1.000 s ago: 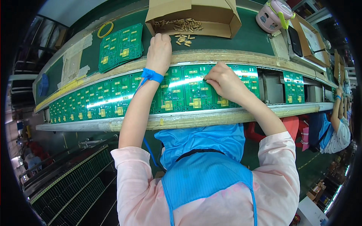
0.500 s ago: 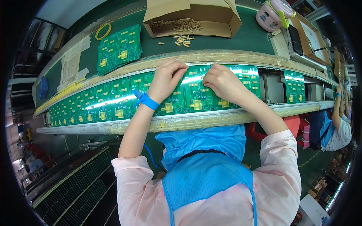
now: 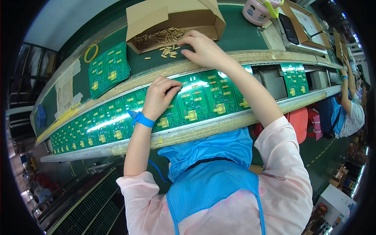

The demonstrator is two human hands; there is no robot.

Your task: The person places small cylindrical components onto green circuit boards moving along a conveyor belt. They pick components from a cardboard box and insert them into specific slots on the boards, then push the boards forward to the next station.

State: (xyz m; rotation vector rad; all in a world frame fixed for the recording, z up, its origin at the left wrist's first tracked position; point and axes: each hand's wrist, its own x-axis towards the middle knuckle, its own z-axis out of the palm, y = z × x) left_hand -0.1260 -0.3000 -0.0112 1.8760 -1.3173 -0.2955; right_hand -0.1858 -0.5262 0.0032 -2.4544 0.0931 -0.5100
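Tan cylinders (image 3: pixel 167 51) lie scattered; green boards (image 3: pixel 190 102) aligned.

A blue, finely striped apron (image 3: pixel 213 196) with thin blue straps (image 3: pixel 261 215); a dark band (image 3: pixel 212 159) curving across it; on its both sides, a pale pink short-sleeved shirt (image 3: pixel 286 194); left of it, a blue wristband (image 3: pixel 145 120).

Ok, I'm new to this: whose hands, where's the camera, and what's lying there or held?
No machine: this is a person working bare-handed, seen from a wide camera on their head, so straight edges bend. Green circuit boards lie in a row. Behind them, on the green bench, an open cardboard box holds small tan pieces, with more loose pieces in front. The right hand, open, is beside those; the left hand is over the boards. Whether it holds a piece, I can't tell.
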